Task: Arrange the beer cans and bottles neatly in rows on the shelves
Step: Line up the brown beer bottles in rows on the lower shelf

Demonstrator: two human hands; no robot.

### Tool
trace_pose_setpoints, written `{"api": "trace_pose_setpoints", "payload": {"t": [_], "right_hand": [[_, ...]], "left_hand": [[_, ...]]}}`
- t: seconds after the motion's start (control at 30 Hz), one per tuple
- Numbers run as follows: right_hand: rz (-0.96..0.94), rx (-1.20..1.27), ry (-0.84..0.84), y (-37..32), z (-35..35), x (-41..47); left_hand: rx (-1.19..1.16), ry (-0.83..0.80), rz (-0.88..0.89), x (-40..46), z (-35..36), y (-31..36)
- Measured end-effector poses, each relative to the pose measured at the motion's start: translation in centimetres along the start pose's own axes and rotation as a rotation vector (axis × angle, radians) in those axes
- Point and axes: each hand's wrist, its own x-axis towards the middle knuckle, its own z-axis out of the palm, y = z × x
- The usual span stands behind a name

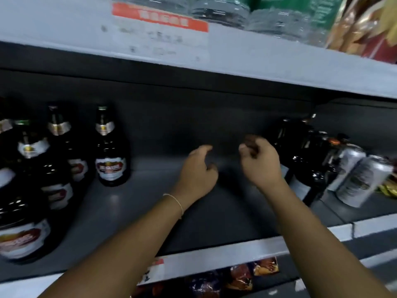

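Several brown beer bottles (111, 147) with red and white labels stand in rows at the left of the grey shelf (139, 203). A cluster of dark bottles (300, 151) stands at the right, with two silver cans (363, 181) tilted beside them. Both my arms reach into the gap in the middle. My left hand (197, 168) hovers over the shelf with its fingers loosely curved, holding nothing. My right hand (260, 162) is just left of the dark bottles, fingers curled in toward the thumb, with nothing visible in it.
The upper shelf edge (257, 59) hangs low overhead and carries a red price label (160, 17). Clear plastic bottles (219, 9) and gold packets (361, 24) sit on it. Snack packets (242, 274) lie on the shelf below. Yellow packets (388, 188) lie at the far right.
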Motion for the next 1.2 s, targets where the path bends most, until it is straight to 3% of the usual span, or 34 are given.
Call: {"api": "trace_pose_setpoints", "payload": {"t": [0.47, 0.77, 1.0, 1.2], "right_hand": [[-0.073, -0.133, 0.399, 7.8, -12.8, 0.2], [0.213, -0.142, 0.201, 11.4, -12.9, 2.0], [0.207, -0.121, 0.215, 13.3, -12.1, 3.3], [0.036, -0.169, 0.265, 11.6, -10.7, 1.4]], "left_hand": [[-0.188, -0.21, 0.1, 2.1, 13.2, 6.9], [-0.139, -0.308, 0.074, 1.6, 16.3, 7.0], [-0.125, -0.385, -0.029, 1.2, 15.9, 6.5], [-0.175, -0.444, -0.054, -0.1, 14.5, 6.8]]}}
